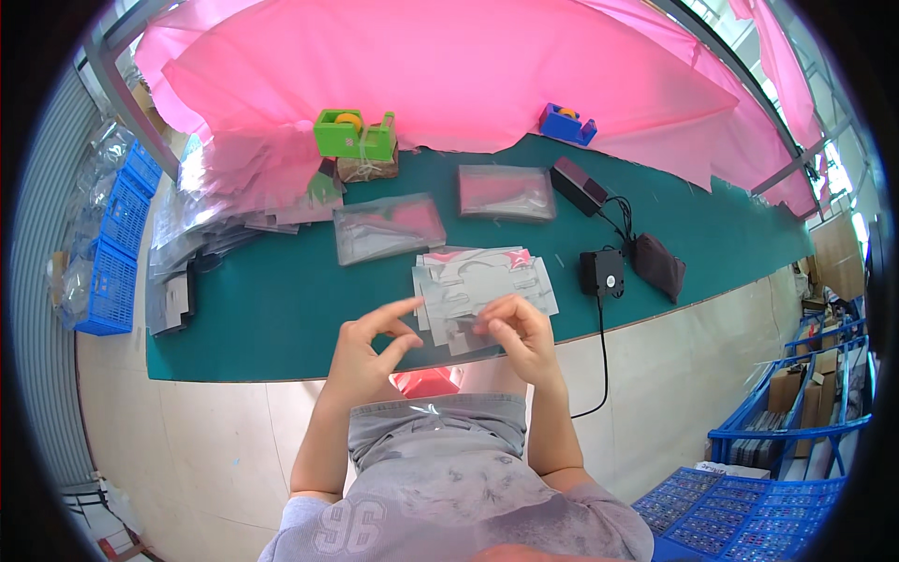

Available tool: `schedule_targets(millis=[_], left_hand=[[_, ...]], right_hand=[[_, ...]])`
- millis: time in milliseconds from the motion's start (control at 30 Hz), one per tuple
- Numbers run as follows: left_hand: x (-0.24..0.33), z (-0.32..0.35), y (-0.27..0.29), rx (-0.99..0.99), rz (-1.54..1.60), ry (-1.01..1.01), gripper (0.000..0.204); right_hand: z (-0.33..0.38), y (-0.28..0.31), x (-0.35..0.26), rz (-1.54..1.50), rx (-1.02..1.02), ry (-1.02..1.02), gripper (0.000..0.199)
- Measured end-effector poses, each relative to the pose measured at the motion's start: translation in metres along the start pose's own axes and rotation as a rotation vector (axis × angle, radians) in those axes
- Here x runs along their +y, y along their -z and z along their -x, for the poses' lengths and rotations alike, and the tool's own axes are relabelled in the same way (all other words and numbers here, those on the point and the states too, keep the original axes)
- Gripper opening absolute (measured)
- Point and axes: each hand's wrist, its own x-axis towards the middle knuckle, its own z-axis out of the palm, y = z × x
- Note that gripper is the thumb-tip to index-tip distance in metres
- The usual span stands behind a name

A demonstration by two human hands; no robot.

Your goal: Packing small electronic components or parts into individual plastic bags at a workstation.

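Several flat grey-white die-cut sheets (482, 279) lie in a loose pile near the table's front edge. Over the pile's left side, my left hand (370, 347) is held with thumb and index finger apart and nothing visible between them. My right hand (526, 342) is above the pile's near right corner, its fingers curled and pinched together. Whether a thin clear film is in that pinch I cannot make out. Beyond the pile are two stacks of clear plastic sleeves, a left stack (389, 229) and a right stack (507, 193).
A green tape dispenser (356, 140) and a blue one (567, 125) stand at the back. Clear bags (243, 183) heap up at left. Rightward are a black device (579, 187), a black box with a cable (600, 273) and a dark pouch (659, 267). Pink cloth (449, 75) hangs behind.
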Motion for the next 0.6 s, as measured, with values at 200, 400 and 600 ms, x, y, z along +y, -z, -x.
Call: schedule_targets(millis=[200,400,600], left_hand=[[0.008,-0.001,0.000,-0.064,-0.112,-0.072,0.052],[0.008,-0.001,-0.018,0.147,-0.251,-0.252,0.039],[0.005,-0.004,-0.032,0.364,-0.614,-0.555,0.040]], right_hand=[[-0.013,-0.007,-0.021,0.610,-0.431,0.217,0.029],[-0.015,-0.031,-0.011,-0.044,-0.300,-0.077,0.049],[-0.016,-0.045,-0.004,-0.328,-0.121,-0.126,0.050]])
